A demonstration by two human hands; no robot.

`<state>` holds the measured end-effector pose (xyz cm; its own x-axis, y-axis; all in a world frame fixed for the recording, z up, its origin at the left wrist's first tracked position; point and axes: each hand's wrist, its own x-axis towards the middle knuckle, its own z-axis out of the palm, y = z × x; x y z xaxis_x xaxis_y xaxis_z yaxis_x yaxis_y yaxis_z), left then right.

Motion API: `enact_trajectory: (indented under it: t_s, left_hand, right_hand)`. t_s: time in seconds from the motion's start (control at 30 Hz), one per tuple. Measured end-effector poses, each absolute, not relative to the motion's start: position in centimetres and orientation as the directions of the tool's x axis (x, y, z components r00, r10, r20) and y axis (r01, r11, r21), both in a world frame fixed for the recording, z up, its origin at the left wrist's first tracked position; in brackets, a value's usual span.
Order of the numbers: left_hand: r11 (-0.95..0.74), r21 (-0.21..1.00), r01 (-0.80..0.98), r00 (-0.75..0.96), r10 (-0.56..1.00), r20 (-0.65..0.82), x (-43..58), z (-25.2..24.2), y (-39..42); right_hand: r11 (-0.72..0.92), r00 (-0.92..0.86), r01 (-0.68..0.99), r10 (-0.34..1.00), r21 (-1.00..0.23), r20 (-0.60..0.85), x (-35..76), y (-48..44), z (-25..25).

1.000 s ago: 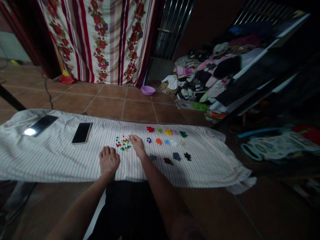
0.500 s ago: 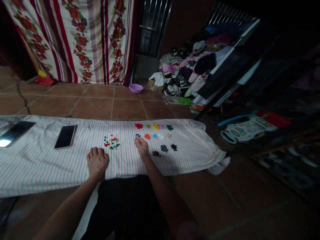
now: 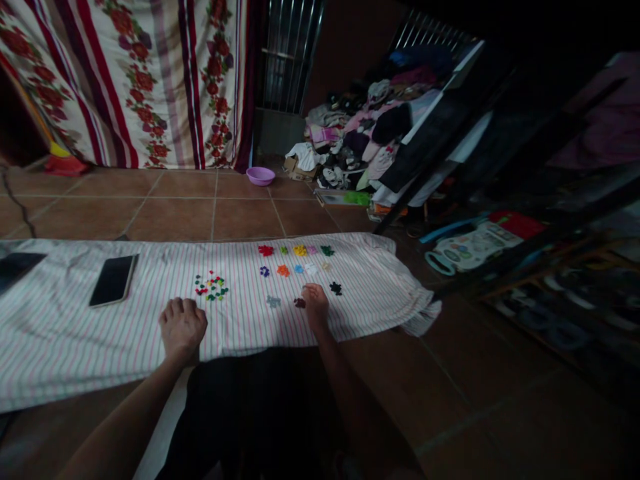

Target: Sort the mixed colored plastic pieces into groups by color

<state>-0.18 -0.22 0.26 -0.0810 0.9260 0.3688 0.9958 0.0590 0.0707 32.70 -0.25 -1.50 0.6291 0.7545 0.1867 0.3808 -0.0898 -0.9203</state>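
Colour piles (image 3: 283, 271) on wrinkly striped cloth (image 3: 245, 327), round plastic basin (image 3: 261, 176) behind
Right hand (image 3: 317, 305) curled by the brown bits (image 3: 299, 303), can't tell if it's gripping; left hand (image 3: 183, 328) loosely fisted near the mixed scatter (image 3: 217, 289).

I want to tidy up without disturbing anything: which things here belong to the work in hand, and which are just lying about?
Seemingly part of the work:
mixed multicoloured pieces
one-colour piles, right hand among them
striped cloth beneath them

Seemingly just lying about:
phone on the cloth
purple basin on the floor
heaped clothes
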Motion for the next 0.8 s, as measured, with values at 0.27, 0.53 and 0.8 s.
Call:
enact_trajectory:
  t_s: [0.27,0.53,0.8]
  left_hand:
    - [0.064,0.065,0.996,-0.084,0.926,0.368,-0.2,0.2,-0.2]
    - [0.065,0.055,0.996,-0.081,0.924,0.374,-0.2,0.1,-0.2]
    - [0.07,0.034,0.997,-0.078,0.927,0.367,-0.3,0.1,-0.2]
  right_hand:
    - [-0.221,0.712,0.445,0.675,-0.868,0.193,37.2,-2.7,-1.1]
    - [-0.314,0.69,0.549,0.693,-0.775,0.209,39.0,-2.4,-1.3]
    - [-0.248,0.579,0.672,0.763,-0.697,0.287,39.4,-1.4,-2.1]
